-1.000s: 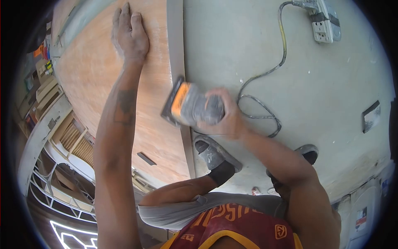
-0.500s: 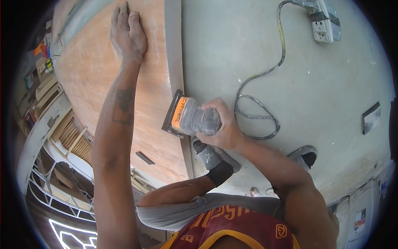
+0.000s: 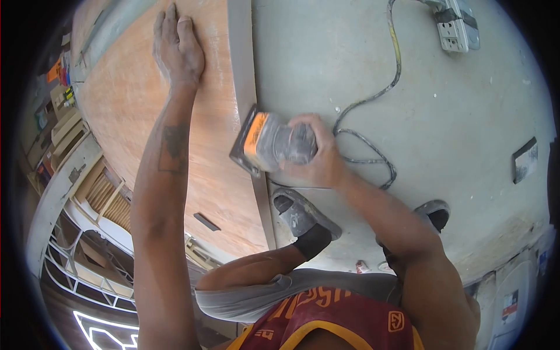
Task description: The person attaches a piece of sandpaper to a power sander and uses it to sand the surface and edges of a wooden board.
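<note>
Sander (image 3: 277,143) has moved up the frame along the board edge compared with half a second ago, and my right hand (image 3: 322,154) has gone with it. Left hand (image 3: 181,58) sits in pretty much the same spot, upper left of the frame.

So, grip check: right hand's wrapped round the rounded back end of the sander, just about mid-frame, with the black pad turned toward the wooden panel (image 3: 213,134). Left hand isn't holding anything, it's just laid palm down on the panel, fingers pointing at the top of the frame. Panel takes up the left-centre, its grey edge (image 3: 242,70) running from top to bottom.

I'd call the step in hand an edge pass, sander worked up and down that long side. Pad overlaps the edge from where I'm looking, but it's a bit blurry and I can't tell if it's sitting fully flat.

Next move, imo, calls for even pressure, the pad kept square to the edge so it doesn't dig in, and the left palm staying put as a brace. Worth minding the cord (image 3: 398,61) too: it loops on the floor right of centre, near my shoe (image 3: 298,213), and could snag on a longer stroke.
</note>
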A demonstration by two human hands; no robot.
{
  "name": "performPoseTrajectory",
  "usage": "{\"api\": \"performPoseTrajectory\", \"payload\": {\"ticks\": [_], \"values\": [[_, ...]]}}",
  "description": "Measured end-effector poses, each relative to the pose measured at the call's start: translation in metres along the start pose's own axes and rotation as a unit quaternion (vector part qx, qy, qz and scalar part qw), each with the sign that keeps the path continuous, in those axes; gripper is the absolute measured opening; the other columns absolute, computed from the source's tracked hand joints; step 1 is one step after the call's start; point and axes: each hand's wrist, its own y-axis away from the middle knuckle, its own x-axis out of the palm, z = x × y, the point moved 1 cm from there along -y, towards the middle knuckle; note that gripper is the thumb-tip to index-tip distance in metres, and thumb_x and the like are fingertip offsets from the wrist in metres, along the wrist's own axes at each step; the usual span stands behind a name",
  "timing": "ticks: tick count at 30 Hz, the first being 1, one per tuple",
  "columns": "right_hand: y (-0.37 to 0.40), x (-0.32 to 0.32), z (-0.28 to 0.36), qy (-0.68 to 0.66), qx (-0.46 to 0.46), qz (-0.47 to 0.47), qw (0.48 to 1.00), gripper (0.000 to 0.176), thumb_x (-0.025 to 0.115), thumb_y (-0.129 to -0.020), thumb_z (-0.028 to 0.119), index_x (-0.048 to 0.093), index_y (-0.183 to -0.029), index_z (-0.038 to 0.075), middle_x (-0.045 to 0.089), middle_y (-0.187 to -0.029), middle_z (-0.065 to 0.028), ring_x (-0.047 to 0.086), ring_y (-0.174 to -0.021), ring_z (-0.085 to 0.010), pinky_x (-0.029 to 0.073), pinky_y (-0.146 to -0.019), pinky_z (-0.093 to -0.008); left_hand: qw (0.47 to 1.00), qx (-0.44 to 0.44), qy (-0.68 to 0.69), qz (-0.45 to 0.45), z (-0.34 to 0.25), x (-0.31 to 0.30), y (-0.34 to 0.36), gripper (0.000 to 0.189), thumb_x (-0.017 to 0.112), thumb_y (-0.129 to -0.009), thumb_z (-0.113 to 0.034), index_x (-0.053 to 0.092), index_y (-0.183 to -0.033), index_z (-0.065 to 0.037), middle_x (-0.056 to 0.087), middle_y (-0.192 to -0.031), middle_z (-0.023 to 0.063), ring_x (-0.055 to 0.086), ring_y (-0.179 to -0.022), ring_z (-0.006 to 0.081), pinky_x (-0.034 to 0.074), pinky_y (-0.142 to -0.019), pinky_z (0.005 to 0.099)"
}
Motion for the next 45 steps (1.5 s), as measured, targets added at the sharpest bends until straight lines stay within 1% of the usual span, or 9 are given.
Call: {"api": "performPoseTrajectory", "payload": {"ticks": [6,12,16,19,25,36,40,42,45], "values": [[-0.008,-0.001,0.007,-0.111,0.042,0.002,0.993,0.072,0.093,-0.069,0.016,0.053,-0.129,0.010,0.056,-0.112,-0.0039,0.057,-0.106,-0.0148,0.049,-0.094,-0.0331,1.000,-0.002,0.000,-0.002,-0.004,-0.001,-0.001,0.052,0.042,-0.108,-0.026,0.048,-0.153,0.001,0.044,-0.161,0.0200,0.033,-0.153,0.0350,0.021,-0.127,0.0439],[0.012,0.008,-0.013,-0.052,0.054,0.007,0.997,0.073,0.093,-0.069,0.016,0.052,-0.129,0.010,0.056,-0.112,-0.0044,0.057,-0.105,-0.0149,0.049,-0.093,-0.0335,1.000,-0.001,0.025,0.001,-0.010,-0.001,-0.004,0.058,0.043,-0.107,-0.035,0.049,-0.151,0.002,0.044,-0.161,0.0218,0.034,-0.153,0.0353,0.023,-0.126,0.0419],[-0.033,-0.010,0.012,-0.064,-0.018,-0.042,0.997,0.074,0.094,-0.067,0.017,0.052,-0.129,0.010,0.056,-0.112,-0.0044,0.058,-0.104,-0.0148,0.049,-0.092,-0.0336,1.000,-0.026,0.005,-0.012,-0.004,0.000,-0.005,0.060,0.046,-0.105,-0.039,0.053,-0.149,0.002,0.046,-0.159,0.0223,0.038,-0.151,0.0352,0.027,-0.125,0.0405],[-0.042,-0.013,0.016,-0.150,0.024,-0.027,0.988,0.075,0.095,-0.067,0.018,0.052,-0.129,0.009,0.056,-0.112,-0.0040,0.058,-0.104,-0.0147,0.050,-0.091,-0.0331,0.999,-0.030,0.015,-0.018,0.005,0.006,-0.005,0.057,0.044,-0.105,-0.042,0.055,-0.151,-0.010,0.045,-0.161,0.0186,0.038,-0.150,0.0337,0.024,-0.124,0.0455],[0.023,0.019,-0.025,-0.054,0.140,0.009,0.989,0.076,0.094,-0.067,0.015,0.051,-0.130,0.010,0.055,-0.111,-0.0036,0.057,-0.105,-0.0140,0.050,-0.091,-0.0330,0.998,-0.054,0.032,-0.017,-0.002,0.004,-0.004,0.057,0.045,-0.104,-0.042,0.056,-0.151,-0.011,0.046,-0.160,0.0183,0.038,-0.150,0.0342,0.025,-0.124,0.0449],[-0.088,-0.029,0.024,-0.156,-0.056,-0.079,0.983,0.074,0.091,-0.065,0.012,0.053,-0.128,0.016,0.064,-0.106,-0.0056,0.065,-0.097,-0.0155,0.055,-0.082,-0.0340,0.999,-0.026,0.019,-0.015,0.001,0.005,-0.005,0.060,0.045,-0.103,-0.043,0.054,-0.152,-0.009,0.046,-0.160,0.0194,0.039,-0.150,0.0354,0.025,-0.124,0.0448],[-0.032,-0.009,0.002,-0.045,-0.026,-0.035,0.998,0.077,0.095,-0.067,0.018,0.052,-0.130,0.011,0.060,-0.110,-0.0035,0.061,-0.103,-0.0168,0.053,-0.091,-0.0354,0.999,-0.044,0.015,-0.010,-0.005,0.003,-0.006,0.060,0.043,-0.104,-0.044,0.054,-0.152,-0.010,0.045,-0.160,0.0199,0.038,-0.150,0.0356,0.024,-0.125,0.0449],[0.009,0.004,-0.010,-0.079,0.119,0.033,0.989,0.078,0.094,-0.065,0.018,0.053,-0.130,0.011,0.059,-0.111,-0.0047,0.059,-0.106,-0.0180,0.050,-0.093,-0.0365,0.999,-0.049,0.017,-0.011,-0.004,0.004,-0.005,0.059,0.044,-0.104,-0.044,0.054,-0.151,-0.010,0.045,-0.160,0.0196,0.038,-0.150,0.0355,0.024,-0.124,0.0448],[0.025,0.013,-0.012,-0.012,0.113,0.035,0.993,0.076,0.094,-0.065,0.017,0.053,-0.128,0.012,0.058,-0.112,-0.0062,0.058,-0.108,-0.0188,0.048,-0.096,-0.0360,0.998,-0.048,0.030,-0.015,-0.002,0.005,-0.007,0.058,0.045,-0.104,-0.042,0.055,-0.151,-0.009,0.045,-0.161,0.0191,0.038,-0.150,0.0353,0.026,-0.124,0.0446]]}}
